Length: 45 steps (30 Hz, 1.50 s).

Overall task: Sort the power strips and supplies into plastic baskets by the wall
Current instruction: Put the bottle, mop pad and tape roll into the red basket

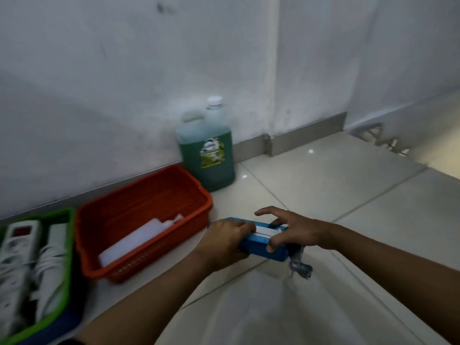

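currently both hands are holding a blue basket (261,245) just right of the red basket (142,220): left hand (224,241) gripping its near-left end, right hand (288,231) resting fingers over the white item (267,231) inside. power strips (20,257) are already lying in the green basket (63,282) by the wall (124,95). step looks like placing this basket. next: sliding it toward the wall, clearing the red rim and the green jug (207,148). open floor (336,195) lying to the right.
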{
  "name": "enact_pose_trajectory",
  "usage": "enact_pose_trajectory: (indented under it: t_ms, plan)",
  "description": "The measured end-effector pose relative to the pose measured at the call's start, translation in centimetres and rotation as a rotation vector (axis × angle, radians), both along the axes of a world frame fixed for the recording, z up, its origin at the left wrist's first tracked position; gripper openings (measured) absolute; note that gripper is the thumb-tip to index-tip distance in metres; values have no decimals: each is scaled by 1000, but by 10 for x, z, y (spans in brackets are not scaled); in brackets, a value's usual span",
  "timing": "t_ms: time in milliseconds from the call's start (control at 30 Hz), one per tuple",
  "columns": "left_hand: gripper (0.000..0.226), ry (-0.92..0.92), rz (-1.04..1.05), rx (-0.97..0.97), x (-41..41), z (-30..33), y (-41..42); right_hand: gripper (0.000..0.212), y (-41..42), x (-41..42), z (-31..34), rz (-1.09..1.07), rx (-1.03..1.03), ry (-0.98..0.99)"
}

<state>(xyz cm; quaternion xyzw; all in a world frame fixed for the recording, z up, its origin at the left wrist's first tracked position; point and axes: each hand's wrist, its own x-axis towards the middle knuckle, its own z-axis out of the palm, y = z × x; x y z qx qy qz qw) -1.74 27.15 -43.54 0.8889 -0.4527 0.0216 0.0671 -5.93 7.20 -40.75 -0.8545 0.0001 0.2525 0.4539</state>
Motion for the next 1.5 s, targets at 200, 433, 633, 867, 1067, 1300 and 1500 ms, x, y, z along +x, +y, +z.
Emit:
enact_pose_trajectory:
  t_ms: [200,433,633,867,1067,1300,1500]
  plan:
    - [34,-281,140,-96,17,15,98,50,78,40,21,44,66,-227]
    - [43,-285,434,-134,49,37,169,50,151,75,24,241,-408,-773]
    - [69,-109,652,-406,83,37,232,67,198,117,11,-144,72,-731]
    - [65,400,868,-708,115,-8,267,51,241,170,-37,-386,226,-503]
    - [35,309,899,-357,124,-59,255,58,250,174,-73,-355,75,-433]
    - [70,135,956,-14,110,-66,238,42,253,166,-80,108,-300,-522]
    - [64,95,985,47,96,-64,224,53,253,153,-83,174,-468,-596]
